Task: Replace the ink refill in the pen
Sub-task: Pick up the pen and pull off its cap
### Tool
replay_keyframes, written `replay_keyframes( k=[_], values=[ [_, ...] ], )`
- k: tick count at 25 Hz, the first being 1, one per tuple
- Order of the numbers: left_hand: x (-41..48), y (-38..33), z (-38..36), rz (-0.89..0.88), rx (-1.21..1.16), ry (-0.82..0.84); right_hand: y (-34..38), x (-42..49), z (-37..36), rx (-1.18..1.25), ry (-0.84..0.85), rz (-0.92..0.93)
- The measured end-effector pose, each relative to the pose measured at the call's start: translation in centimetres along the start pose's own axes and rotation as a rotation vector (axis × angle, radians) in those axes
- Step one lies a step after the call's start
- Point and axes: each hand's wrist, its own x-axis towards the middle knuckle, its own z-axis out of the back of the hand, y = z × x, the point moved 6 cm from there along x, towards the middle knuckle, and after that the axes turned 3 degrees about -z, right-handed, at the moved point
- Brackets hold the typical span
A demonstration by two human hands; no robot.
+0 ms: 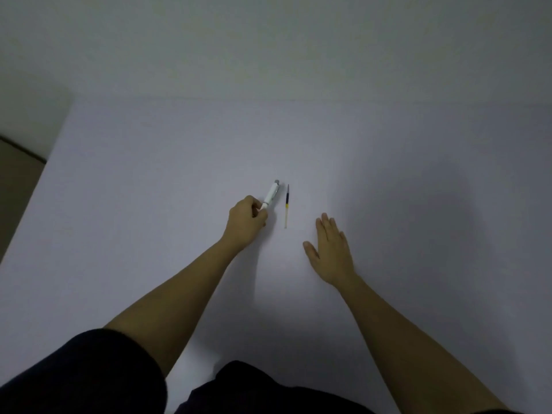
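Head view shows your left hand (245,222) clenched around the white pen (271,195) on the table (149,189). Your right hand (330,249) lies flat, grip released, near the ink refill (287,206) just beside the pen.

Dim white table (149,204) (plain wall (268,40) behind)

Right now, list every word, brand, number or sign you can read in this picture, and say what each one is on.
No text can be read here.
Pen, in the left hand: white barrel, any print too small and blurred to read.
Ink refill, lying on the table: no marking legible.
Right hand, flat on the table: holds nothing.
Table and wall: no lettering or signs.
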Motion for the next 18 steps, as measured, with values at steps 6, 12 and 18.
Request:
replay_keyframes(
  k=[6, 12, 18],
  values=[
    [-4.4, -0.4, 1.8, -0.191, 0.069, 0.107, 3.0, -0.6, 4.9, 0.675, -0.161, -0.117],
    [-7.3, -3.0, 1.6, -0.450, 0.122, 0.045, 6.0, -2.8, 6.2, 0.938, -0.144, -0.071],
    [-8.2, -2.2, 1.5, -0.453, 0.186, -0.006, 5.6, -4.1, 6.0, 0.960, -0.108, -0.091]
  ],
)
